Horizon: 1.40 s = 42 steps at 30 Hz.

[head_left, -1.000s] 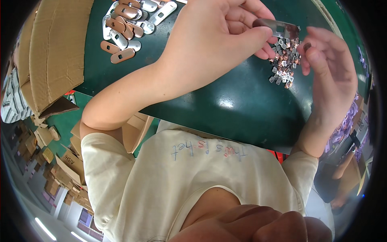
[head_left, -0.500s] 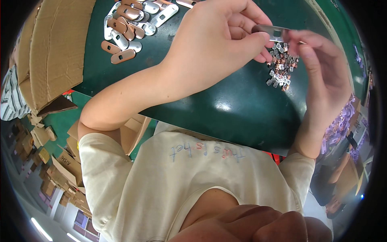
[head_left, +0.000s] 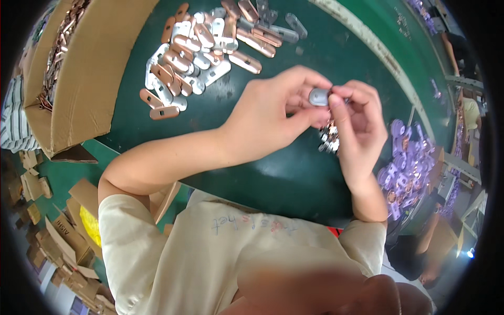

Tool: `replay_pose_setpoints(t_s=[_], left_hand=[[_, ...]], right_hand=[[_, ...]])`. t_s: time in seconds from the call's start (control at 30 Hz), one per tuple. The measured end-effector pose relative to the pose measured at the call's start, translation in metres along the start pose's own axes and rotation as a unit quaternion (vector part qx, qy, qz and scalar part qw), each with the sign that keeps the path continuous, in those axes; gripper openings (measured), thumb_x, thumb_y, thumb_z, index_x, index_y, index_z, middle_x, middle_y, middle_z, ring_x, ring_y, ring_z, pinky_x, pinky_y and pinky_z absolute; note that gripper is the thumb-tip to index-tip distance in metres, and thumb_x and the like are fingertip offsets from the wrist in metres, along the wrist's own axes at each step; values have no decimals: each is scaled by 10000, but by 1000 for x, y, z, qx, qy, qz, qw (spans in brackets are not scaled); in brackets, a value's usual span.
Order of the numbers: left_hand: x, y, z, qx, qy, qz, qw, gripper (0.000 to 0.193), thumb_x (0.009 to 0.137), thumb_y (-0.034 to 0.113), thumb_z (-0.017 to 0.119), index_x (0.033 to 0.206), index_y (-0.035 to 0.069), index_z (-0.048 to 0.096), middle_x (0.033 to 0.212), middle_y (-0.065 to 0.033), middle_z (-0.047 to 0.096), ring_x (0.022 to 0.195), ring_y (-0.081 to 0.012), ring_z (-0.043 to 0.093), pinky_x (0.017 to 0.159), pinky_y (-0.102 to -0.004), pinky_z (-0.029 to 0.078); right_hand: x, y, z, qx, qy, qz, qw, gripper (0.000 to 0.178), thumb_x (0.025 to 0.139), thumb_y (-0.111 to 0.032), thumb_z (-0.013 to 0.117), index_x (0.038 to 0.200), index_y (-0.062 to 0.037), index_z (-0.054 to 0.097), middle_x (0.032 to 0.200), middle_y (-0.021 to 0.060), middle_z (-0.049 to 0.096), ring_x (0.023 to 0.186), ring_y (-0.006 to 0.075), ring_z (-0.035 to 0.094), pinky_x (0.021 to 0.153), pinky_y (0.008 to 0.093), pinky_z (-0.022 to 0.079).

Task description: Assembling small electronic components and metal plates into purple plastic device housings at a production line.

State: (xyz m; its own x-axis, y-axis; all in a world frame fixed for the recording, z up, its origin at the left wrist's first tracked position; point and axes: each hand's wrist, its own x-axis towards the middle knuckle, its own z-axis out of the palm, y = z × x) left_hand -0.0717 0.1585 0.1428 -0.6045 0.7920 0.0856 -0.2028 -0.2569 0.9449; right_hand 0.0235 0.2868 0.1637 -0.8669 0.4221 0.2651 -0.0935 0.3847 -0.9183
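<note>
My left hand (head_left: pixel 270 113) and my right hand (head_left: pixel 361 123) meet above the green tabletop. Between their fingertips is a small silver-grey metal plate (head_left: pixel 318 97) with a rounded end. The left fingers close around its left side, while the right thumb and fingertips pinch at its right end, partly covering it. Just below the hands lies a heap of tiny silver and copper-coloured pieces (head_left: pixel 329 137), partly hidden by my fingers. Farther left, a loose pile of oblong copper-coloured and silver plates (head_left: pixel 202 55) spreads over the table, some with a square hole.
A tall cardboard box (head_left: pixel 94 79) holding copper-coloured strips borders the table on the left. Many purple parts (head_left: pixel 404 168) are heaped at the right. A pale rail (head_left: pixel 378 47) runs along the far edge. Open cartons (head_left: pixel 68 231) stand on the floor at lower left.
The plate has turned, so its rounded end shows instead of its length with the square hole. My hands are closer together, and the view has shifted, showing more of the plate pile.
</note>
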Motion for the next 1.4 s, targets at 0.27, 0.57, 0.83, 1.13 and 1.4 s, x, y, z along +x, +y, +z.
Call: replay_pose_setpoints(t_s=[0.27, 0.57, 0.83, 1.13, 1.4], left_hand=[[19, 10, -27, -77, 30, -57, 995, 253, 846, -35, 562, 1085, -52, 482, 970, -142, 609, 851, -181, 638, 756, -275, 531], [20, -29, -13, 72, 49, 15, 996, 235, 840, -29, 564, 1065, -17, 500, 865, -111, 651, 796, -160, 667, 671, -238, 511], [24, -25, -18, 144, 51, 22, 988, 244, 805, 25, 623, 1033, 15, 535, 815, -99, 649, 752, -167, 671, 626, -256, 508], [38, -18, -23, 46, 35, -65, 996, 279, 835, -60, 562, 1102, -54, 482, 953, -149, 620, 813, -195, 646, 736, -262, 527], [29, 4, -5, 74, -40, -100, 991, 253, 840, -57, 557, 1081, -51, 482, 875, -137, 624, 802, -189, 645, 728, -262, 524]], right_hand=[[73, -19, -19, 28, -203, 130, 970, 337, 839, -41, 596, 1162, 11, 515, 1109, 95, 529, 999, 155, 533, 850, 296, 460], [421, 175, -90, -382, 122, 276, 873, 901, 644, -681, 618, 1258, -38, 473, 1232, 251, 493, 1190, 336, 452, 974, 398, 350], [371, 182, -111, -394, 274, 27, 877, 1062, 630, -605, 689, 1314, 90, 269, 1185, 264, 500, 1128, 364, 475, 956, 400, 374], [155, 69, -238, -504, -80, 211, 834, 416, 810, -403, 629, 986, -26, 628, 781, 95, 613, 709, 138, 546, 661, 288, 443], [115, 107, -387, -622, 64, 277, 730, 531, 720, -327, 692, 1062, 45, 530, 1001, 231, 613, 904, 305, 617, 777, 359, 486]])
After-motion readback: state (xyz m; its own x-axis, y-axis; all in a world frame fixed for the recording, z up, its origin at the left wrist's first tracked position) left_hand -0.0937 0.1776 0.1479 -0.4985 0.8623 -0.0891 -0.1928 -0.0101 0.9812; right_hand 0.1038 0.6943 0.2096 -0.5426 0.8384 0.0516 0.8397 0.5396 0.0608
